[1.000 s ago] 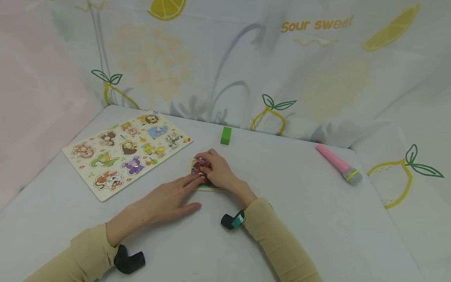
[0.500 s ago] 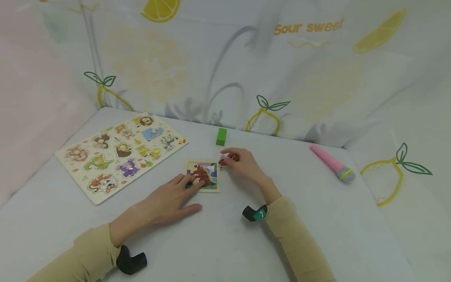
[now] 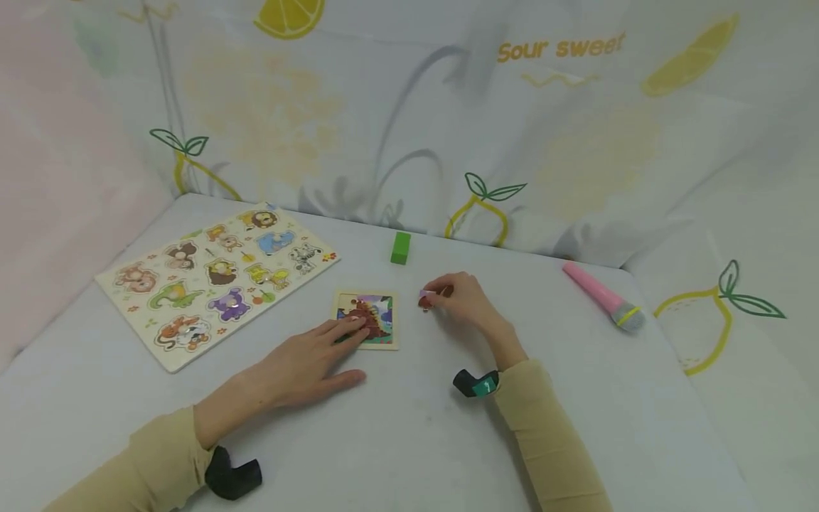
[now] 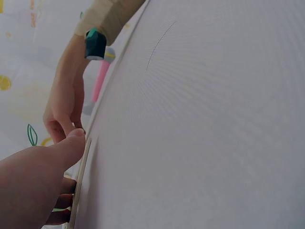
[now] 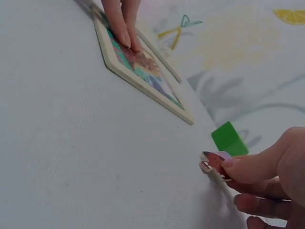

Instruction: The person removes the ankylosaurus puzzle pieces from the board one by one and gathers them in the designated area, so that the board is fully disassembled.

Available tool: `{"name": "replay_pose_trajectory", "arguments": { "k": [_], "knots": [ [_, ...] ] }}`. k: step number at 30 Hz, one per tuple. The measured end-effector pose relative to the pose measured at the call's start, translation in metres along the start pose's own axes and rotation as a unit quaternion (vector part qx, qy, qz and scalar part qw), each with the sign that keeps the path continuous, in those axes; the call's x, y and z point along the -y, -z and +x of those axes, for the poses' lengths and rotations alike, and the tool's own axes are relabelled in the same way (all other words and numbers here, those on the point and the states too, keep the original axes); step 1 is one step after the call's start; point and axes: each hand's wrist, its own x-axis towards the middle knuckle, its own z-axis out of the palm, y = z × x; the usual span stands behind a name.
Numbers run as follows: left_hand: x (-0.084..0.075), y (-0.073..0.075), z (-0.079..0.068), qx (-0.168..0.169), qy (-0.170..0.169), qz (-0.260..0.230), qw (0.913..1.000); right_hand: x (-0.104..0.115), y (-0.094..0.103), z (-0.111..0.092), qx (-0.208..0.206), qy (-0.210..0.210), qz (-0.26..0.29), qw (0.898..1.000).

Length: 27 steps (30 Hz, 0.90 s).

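A small wooden jigsaw puzzle (image 3: 394, 321) with a pale frame and a brown spiky dinosaur picture lies flat on the white table. My left hand (image 3: 301, 361) rests straight fingertips on the picture, hiding its lower left part. Bare wood shows at the puzzle's upper left corner. To the right of the frame, my right hand (image 3: 462, 300) pinches a reddish-brown and lilac puzzle piece (image 5: 217, 164) between thumb and fingers. In the right wrist view the piece is tilted, close to the tabletop and apart from the frame (image 5: 143, 86).
A large animal peg puzzle board (image 3: 211, 284) lies at the left. Behind the small puzzle stands a green block (image 3: 400, 248). A pink toy microphone (image 3: 601, 294) lies at the far right. A curtain with printed lemons (image 3: 486, 213) hangs along the table's back edge.
My right hand has lifted a piece from the puzzle and carried it to the right. More of the picture and frame shows. My left hand has stayed on the puzzle.
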Motion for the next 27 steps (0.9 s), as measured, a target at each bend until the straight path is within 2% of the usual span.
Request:
{"name": "replay_pose_trajectory", "arguments": {
  "k": [4, 9, 15, 21, 27],
  "knots": [
    [0.001, 0.0, -0.002, 0.004, 0.006, -0.006, 1.0, -0.003, -0.004, 0.001, 0.0, 0.023, -0.023, 0.999],
    [0.002, 0.0, -0.002, 0.002, 0.005, -0.007, 1.0, -0.003, -0.009, 0.002, -0.026, 0.045, -0.055, 0.997],
    [0.001, 0.002, -0.002, 0.001, 0.007, -0.009, 0.9999, -0.002, -0.012, 0.004, -0.031, 0.024, -0.054, 0.998],
    [0.001, 0.002, -0.001, 0.002, 0.008, -0.014, 0.9999, -0.005, -0.005, 0.001, -0.028, 0.01, -0.046, 0.998],
    [0.001, 0.003, 0.0, -0.001, 0.002, -0.016, 0.9999, -0.004, 0.004, -0.002, 0.005, 0.006, -0.059, 0.998]
  ]
}}
